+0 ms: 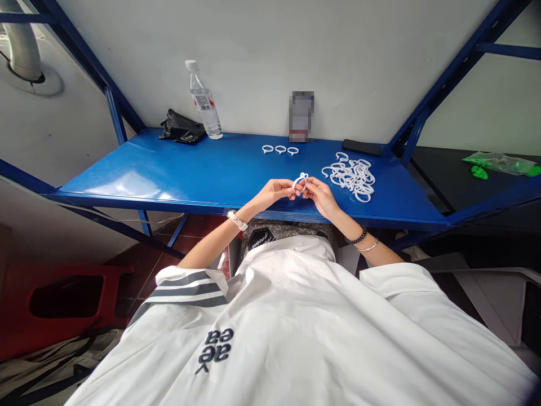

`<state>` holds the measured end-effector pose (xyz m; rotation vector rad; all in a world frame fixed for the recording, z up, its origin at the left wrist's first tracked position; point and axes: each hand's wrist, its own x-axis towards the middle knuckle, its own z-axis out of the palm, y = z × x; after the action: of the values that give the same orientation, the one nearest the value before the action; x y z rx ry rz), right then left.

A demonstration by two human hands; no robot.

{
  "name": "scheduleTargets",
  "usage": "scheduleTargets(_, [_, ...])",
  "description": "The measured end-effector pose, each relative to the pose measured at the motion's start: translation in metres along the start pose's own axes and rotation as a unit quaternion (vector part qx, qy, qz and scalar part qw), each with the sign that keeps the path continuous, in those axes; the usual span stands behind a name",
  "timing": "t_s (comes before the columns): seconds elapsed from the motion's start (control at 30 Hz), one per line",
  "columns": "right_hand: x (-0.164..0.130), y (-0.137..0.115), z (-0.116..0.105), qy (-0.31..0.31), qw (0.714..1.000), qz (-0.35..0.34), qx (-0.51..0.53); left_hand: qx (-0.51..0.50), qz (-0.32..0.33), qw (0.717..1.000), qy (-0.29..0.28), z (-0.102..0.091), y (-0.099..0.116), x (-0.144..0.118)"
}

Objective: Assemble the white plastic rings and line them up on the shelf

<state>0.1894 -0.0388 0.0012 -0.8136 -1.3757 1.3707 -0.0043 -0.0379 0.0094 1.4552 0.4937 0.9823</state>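
Observation:
Between my two hands, above the front part of the blue table, is a white plastic ring (pixel 298 180) with a small loop at its top. My left hand (pixel 276 192) pinches its left side, and my right hand (pixel 319 194) pinches the right side near the loop. The fingertips of both hands almost meet, so part of the ring is hidden. Farther back, three similar white rings (pixel 280 149) lie in a row. To the right of my right hand is a loose pile of white rings (pixel 353 175), several of them overlapping.
On the blue table (pixel 190 175), a water bottle (pixel 205 104) and a black plastic bag (pixel 181 127) stand at the back left. A blurred upright object (pixel 301 115) leans at the wall. A black phone-like slab (pixel 362 148) lies behind the pile. Blue frame posts (pixel 114 115) flank the table.

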Motion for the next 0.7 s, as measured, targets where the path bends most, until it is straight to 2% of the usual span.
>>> scheduleTargets(0.7, [0.0001,-0.0006,0.0004,0.008,1.0,0.007,-0.007,0.003,0.004,1.0,0.0,0.0005,0.001,0.0])
